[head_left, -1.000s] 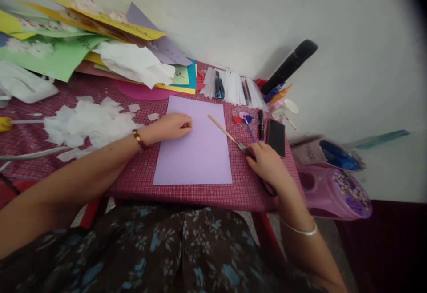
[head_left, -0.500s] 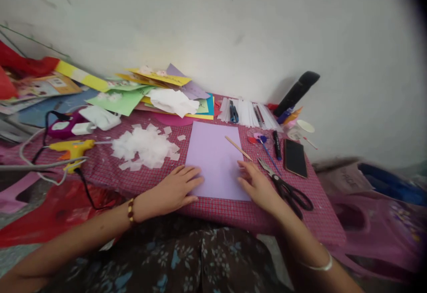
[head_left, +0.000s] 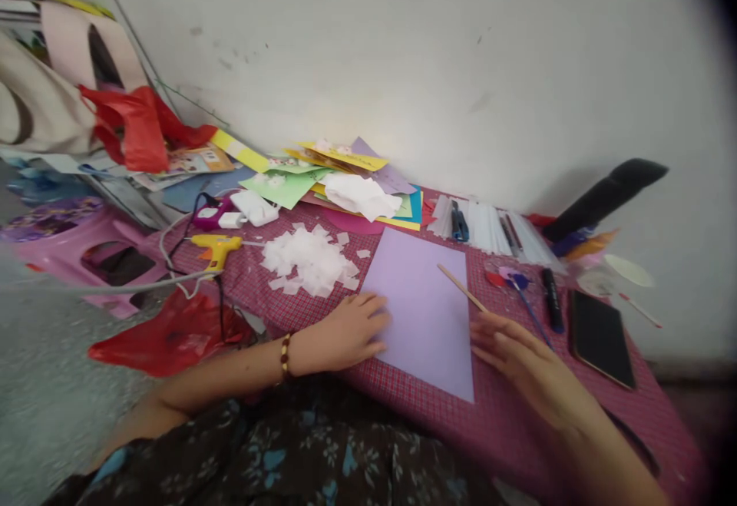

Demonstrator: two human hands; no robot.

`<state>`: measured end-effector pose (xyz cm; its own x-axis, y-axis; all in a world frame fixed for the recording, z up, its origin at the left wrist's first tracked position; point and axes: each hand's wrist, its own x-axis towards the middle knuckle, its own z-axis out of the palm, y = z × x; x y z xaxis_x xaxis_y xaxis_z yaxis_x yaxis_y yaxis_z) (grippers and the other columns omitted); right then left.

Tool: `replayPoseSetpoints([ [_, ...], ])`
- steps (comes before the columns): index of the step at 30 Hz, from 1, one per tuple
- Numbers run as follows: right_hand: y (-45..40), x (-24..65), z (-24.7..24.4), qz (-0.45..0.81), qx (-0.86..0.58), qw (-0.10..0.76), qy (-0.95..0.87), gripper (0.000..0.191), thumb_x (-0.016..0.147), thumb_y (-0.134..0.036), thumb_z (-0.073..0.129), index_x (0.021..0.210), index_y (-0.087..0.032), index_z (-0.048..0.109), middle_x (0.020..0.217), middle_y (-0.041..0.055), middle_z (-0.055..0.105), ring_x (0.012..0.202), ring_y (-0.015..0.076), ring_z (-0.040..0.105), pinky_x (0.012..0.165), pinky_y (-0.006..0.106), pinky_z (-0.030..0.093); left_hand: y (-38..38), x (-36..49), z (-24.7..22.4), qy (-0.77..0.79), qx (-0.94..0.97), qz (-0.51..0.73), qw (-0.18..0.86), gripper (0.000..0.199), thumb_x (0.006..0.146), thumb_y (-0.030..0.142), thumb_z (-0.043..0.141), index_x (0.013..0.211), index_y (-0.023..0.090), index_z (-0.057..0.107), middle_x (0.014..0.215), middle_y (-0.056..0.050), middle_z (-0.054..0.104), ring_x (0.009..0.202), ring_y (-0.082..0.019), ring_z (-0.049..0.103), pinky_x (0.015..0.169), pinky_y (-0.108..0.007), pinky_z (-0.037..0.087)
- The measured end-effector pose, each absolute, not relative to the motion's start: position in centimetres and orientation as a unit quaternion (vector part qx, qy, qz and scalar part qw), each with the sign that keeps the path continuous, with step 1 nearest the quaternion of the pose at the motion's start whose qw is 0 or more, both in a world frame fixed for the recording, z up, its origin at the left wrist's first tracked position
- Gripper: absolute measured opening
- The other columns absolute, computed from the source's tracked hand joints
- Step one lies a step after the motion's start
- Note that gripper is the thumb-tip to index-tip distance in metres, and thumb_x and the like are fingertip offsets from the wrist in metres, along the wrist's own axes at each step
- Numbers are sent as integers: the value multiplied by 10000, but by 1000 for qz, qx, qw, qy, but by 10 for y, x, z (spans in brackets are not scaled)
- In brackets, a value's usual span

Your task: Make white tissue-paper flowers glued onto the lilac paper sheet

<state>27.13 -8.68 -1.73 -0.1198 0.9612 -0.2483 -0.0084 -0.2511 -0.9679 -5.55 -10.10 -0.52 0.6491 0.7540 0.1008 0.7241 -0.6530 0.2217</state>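
Observation:
A sheet of purple paper [head_left: 420, 314] lies on the checked tablecloth in front of me. My left hand [head_left: 348, 329] rests open on its left edge, fingers stretched flat. My right hand [head_left: 523, 356] is at the sheet's right edge with its fingers extended, slightly blurred. Its fingertips are next to the lower end of a thin wooden stick [head_left: 461, 286], which lies across the paper's right edge; no grip on it shows. Under my right hand and forearm, most of the scissors is hidden; a black handle [head_left: 636, 441] peeks out.
White tissue-like squares [head_left: 311, 260] are heaped to the left, beside a yellow glue gun [head_left: 216, 251] with cables. Coloured papers [head_left: 345, 176] pile up against the wall. On the right are a black marker [head_left: 551, 299], a phone [head_left: 602, 337] and white strips [head_left: 487, 226].
The view has turned left, so everything appears shifted right. My right hand has slid off the sheet to the right, over the scissors. My left hand stays on the left edge.

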Motion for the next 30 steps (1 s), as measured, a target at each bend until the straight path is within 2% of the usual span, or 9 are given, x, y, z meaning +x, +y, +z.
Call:
replayPoseSetpoints([
  [4, -87, 263, -21, 604, -513, 403, -459, 332, 751, -472, 743, 1032, -295, 735, 1073, 129, 725, 1038, 298, 701, 961, 486, 556, -98, -61, -9, 421, 900, 85, 78, 371, 927, 365, 578, 1256, 193, 563, 1410, -131, 514, 1311, -312, 451, 1086, -503, 394],
  [7, -85, 261, -15, 564, -526, 381, -510, 368, 767, -514, 726, 1037, -263, 731, 1033, 137, 729, 980, 290, 708, 932, 481, 562, -99, -61, -15, 420, 900, 91, 76, 391, 930, 369, 575, 1281, 198, 548, 1406, -123, 525, 1313, -295, 452, 1108, -503, 357],
  [10, -79, 254, 0, 517, -526, 346, -581, 407, 762, -534, 716, 1028, -226, 712, 968, 106, 736, 904, 262, 705, 895, 459, 556, -101, -55, -19, 410, 904, 97, 72, 400, 932, 364, 574, 1299, 210, 537, 1421, -107, 521, 1331, -281, 440, 1129, -496, 330],
  [14, -59, 225, 11, 481, -463, 288, -687, 329, 824, -452, 629, 1035, -208, 694, 921, 71, 723, 886, 234, 673, 843, 402, 530, -96, -55, -13, 386, 913, 99, 84, 431, 932, 335, 569, 1342, 212, 517, 1455, -103, 497, 1349, -263, 434, 1138, -450, 344],
  [18, -35, 195, -7, 444, -411, 259, -753, 253, 843, -316, 563, 1034, -187, 669, 966, 68, 713, 885, 220, 657, 838, 383, 506, -74, -74, 2, 425, 898, 107, 34, 460, 918, 198, 507, 1378, 199, 490, 1471, -125, 478, 1357, -259, 427, 1135, -454, 353],
  [20, -26, 185, -19, 436, -399, 242, -769, 237, 841, -265, 549, 1025, -175, 668, 925, 62, 708, 840, 210, 652, 799, 361, 503, -60, -86, 8, 439, 894, 83, -10, 455, 873, 142, 507, 1324, 192, 538, 1471, -136, 479, 1365, -283, 417, 1137, -497, 334],
  [24, -19, 180, -37, 411, -401, 254, -779, 197, 845, -211, 524, 956, -173, 681, 841, 42, 702, 777, 196, 641, 738, 326, 489, -34, -101, 9, 424, 904, 7, -51, 238, 843, 142, 504, 1016, 182, 663, 1467, -128, 497, 1380, -310, 407, 1154, -563, 269],
  [27, -19, 182, -42, 386, -400, 275, -785, 193, 849, -175, 514, 941, -181, 684, 850, 37, 714, 788, 188, 646, 742, 314, 487, -16, -111, 6, 420, 905, -14, -68, 234, 844, 140, 485, 973, 187, 674, 1429, -114, 541, 1349, -291, 446, 1160, -554, 255],
  [30, -19, 182, -43, 365, -401, 279, -793, 203, 847, -136, 516, 945, -184, 687, 884, 41, 730, 809, 183, 658, 749, 303, 489, 0, -124, 9, 459, 882, -38, -102, 230, 828, 133, 484, 936, 176, 683, 1372, -129, 581, 1285, -307, 500, 1123, -560, 291],
])
